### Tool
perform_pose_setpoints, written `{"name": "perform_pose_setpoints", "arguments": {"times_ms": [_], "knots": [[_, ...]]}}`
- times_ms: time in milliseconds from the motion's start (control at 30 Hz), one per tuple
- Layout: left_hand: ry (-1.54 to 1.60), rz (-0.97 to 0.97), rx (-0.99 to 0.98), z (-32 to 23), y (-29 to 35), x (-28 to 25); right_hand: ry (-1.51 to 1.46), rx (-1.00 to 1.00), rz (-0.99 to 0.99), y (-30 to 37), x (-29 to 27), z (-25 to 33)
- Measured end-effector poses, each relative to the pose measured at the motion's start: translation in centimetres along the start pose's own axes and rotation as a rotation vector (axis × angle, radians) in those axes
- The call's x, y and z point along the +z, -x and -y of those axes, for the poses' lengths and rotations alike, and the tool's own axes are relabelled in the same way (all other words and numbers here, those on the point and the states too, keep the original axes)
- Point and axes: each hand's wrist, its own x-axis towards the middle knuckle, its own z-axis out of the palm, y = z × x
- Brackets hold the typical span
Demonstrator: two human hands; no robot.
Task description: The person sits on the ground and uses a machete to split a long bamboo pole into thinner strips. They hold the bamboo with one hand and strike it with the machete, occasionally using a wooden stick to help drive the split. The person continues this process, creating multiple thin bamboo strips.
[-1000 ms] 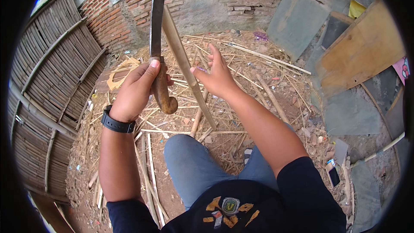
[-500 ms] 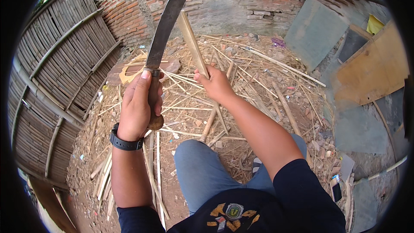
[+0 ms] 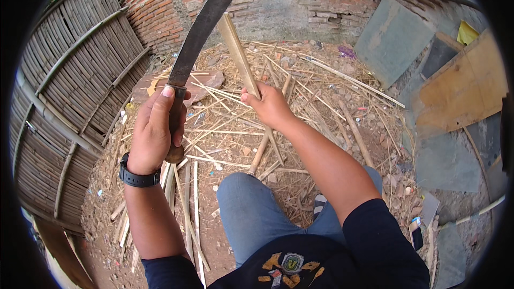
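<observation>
My left hand [image 3: 152, 131] grips the wooden handle of a long curved machete [image 3: 201, 32], whose dark blade rises up and to the right. My right hand [image 3: 270, 104] holds a pale bamboo slat [image 3: 238, 56] upright, its top end level with the blade and just to its right. The slat's lower end [image 3: 259, 155] reaches the ground near my knee. A black watch [image 3: 136, 176] sits on my left wrist.
Split bamboo strips and shavings [image 3: 321, 80] litter the dirt ahead. A woven bamboo panel [image 3: 69, 107] stands at left, a brick wall [image 3: 300, 0] behind. Grey slabs [image 3: 391, 40] and a wooden board [image 3: 466, 88] lean at right. My blue-trousered knee [image 3: 251, 208] is below.
The machete blade has tilted from straight up to leaning right, toward the slat's top. My left hand has dropped lower and the view has shifted slightly.
</observation>
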Motion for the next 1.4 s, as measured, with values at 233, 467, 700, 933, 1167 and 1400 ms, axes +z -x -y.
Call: {"name": "perform_pose_setpoints", "arguments": {"times_ms": [233,467,700,933,1167,1400], "knots": [[-0.128,-0.019,0.035,-1.0,-0.1,1.1,0.127,0.036,0.111,1.9,-3.7,1.6],[-0.235,-0.089,0.009,-0.9,0.1,-1.9,0.195,0.425,-0.2,12.1,-20.7,-12.5],[-0.222,-0.193,-0.059,0.0,-1.4,-3.3,0.648,1.077,-0.384,40.1,-28.1,-32.4],[-0.366,-0.386,-0.179,-0.7,-1.7,-3.8,1.016,1.307,-0.35,44.6,-30.1,-36.0],[-0.501,-0.545,-0.247,-1.4,-2.0,-2.6,0.947,1.593,0.137,40.6,-33.8,-36.0],[-0.407,-0.432,-0.132,-2.8,-1.7,-0.3,0.744,1.279,0.011,41.2,-32.1,-34.4]]}}
